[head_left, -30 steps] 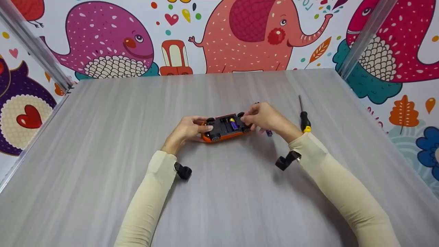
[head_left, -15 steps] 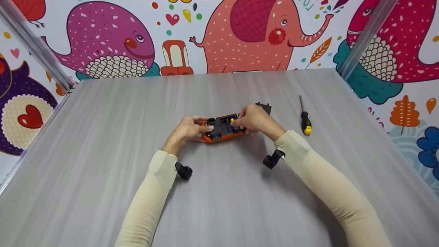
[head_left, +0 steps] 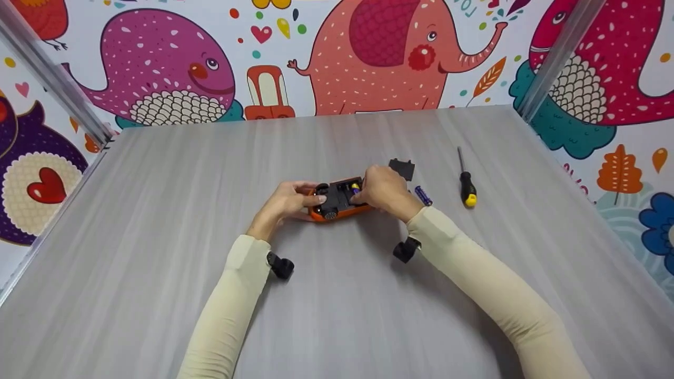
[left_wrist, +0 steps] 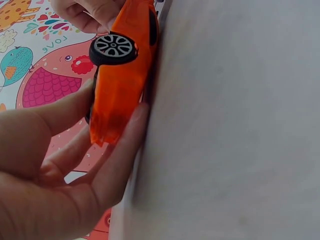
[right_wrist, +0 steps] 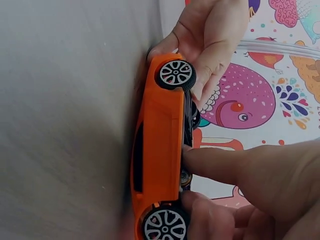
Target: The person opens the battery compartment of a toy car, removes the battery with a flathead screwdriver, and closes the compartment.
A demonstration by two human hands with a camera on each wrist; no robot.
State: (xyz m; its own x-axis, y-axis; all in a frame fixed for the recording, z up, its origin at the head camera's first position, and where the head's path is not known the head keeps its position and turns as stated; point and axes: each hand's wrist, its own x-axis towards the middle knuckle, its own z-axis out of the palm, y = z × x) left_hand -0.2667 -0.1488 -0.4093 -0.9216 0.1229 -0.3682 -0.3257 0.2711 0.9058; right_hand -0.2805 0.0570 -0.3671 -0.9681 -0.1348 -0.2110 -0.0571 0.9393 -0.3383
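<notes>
An orange toy car is held upside down on the table, its black underside and open battery compartment facing up. My left hand grips one end, thumb on the underside and fingers beneath; the left wrist view shows this grip around the orange body. In the compartment sits a purple battery with a yellow end. My right hand reaches over the other end, and in the right wrist view its thumb and a bent finger pinch at the battery. The hand partly hides the compartment.
Right of the car lie a black battery cover and another purple battery. Farther right is a screwdriver with a black and yellow handle. Printed panels stand along the grey table's back and sides.
My right hand has moved left from the car's end to the battery in the compartment, uncovering the black cover and loose battery. My left hand keeps its hold on the car.
</notes>
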